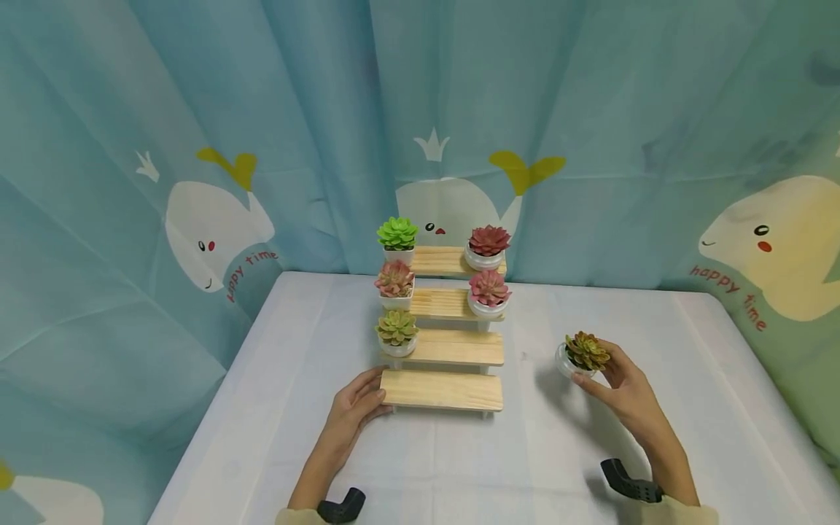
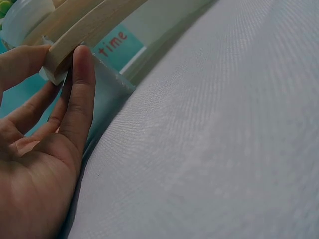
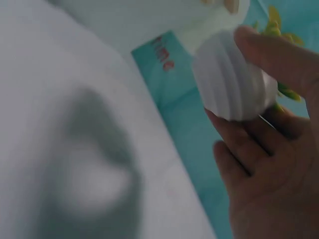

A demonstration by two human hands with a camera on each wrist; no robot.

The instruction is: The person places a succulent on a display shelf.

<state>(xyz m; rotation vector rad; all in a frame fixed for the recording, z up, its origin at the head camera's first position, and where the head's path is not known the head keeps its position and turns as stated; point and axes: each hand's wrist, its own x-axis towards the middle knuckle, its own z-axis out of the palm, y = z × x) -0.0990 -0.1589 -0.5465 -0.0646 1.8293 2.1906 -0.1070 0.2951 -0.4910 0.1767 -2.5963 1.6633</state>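
Note:
A tiered wooden stand (image 1: 441, 389) with pale steps is in the middle of the table. At the left end of its lowest step, my left hand (image 1: 357, 410) pinches the board between thumb and fingers; the left wrist view shows the wooden board end (image 2: 62, 55) in that grip. To the right of the stand, my right hand (image 1: 623, 390) holds a potted succulent (image 1: 586, 353) above the table, tilted. Its white ribbed pot (image 3: 232, 77) lies between thumb and fingers in the right wrist view, with the yellow-green leaves partly hidden.
On the stand's left side sit a bright green succulent (image 1: 397, 235), a reddish one (image 1: 395, 281) and a pale green one (image 1: 397, 329). Its right side bears a dark red succulent (image 1: 488, 244) and a pink one (image 1: 488, 290). A blue curtain (image 1: 315, 109) hangs behind the white table (image 1: 275, 350).

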